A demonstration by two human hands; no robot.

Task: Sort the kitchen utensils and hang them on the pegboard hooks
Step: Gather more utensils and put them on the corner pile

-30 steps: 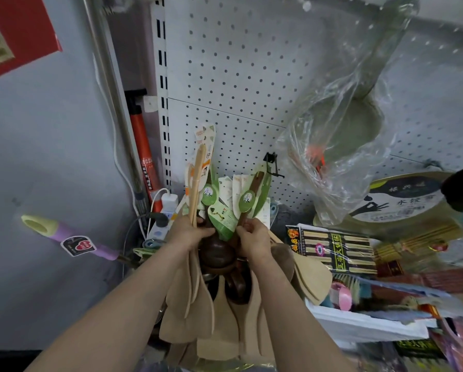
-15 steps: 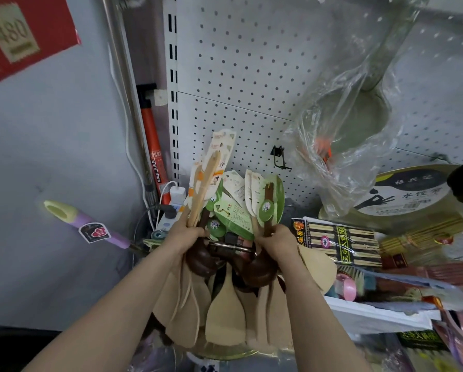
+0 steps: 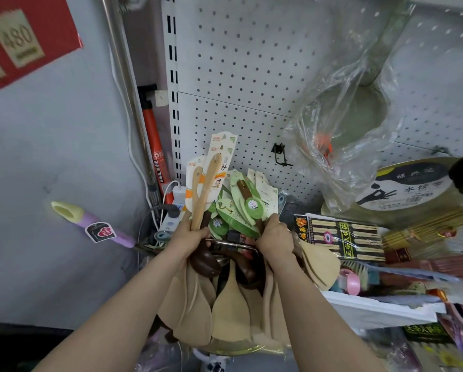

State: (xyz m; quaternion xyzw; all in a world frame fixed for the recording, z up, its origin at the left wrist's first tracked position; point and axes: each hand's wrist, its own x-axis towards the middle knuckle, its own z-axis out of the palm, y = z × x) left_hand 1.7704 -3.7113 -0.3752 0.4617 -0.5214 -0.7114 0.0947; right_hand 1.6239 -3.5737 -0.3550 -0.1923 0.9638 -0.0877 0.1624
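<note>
Both hands hold one big bundle of wooden utensils below the white pegboard [image 3: 241, 65]. My left hand [image 3: 188, 237] grips the pale wooden spatulas [image 3: 206, 186] with white and orange card labels. My right hand [image 3: 274, 237] grips the handles with green card labels [image 3: 241, 208]. Pale spatula blades [image 3: 225, 315] and dark brown wooden ladles [image 3: 206, 264] hang down under the hands. A metal bar [image 3: 230, 242] runs between the two hands. One black hook [image 3: 280, 155] juts from the pegboard, bare, up and right of the bundle.
A ladle in a clear plastic bag [image 3: 356, 114] hangs on the pegboard at right. Chopstick packs [image 3: 337, 237] and a round tin [image 3: 410, 189] crowd the shelf at right. An orange pump [image 3: 155, 149], a metal pole [image 3: 128, 84], a purple-handled tool [image 3: 90, 224] stand at left.
The hands have drawn apart, splitting the bundle so the metal bar shows between them. The view has tilted, so the bundle sits slightly higher and to the right.
</note>
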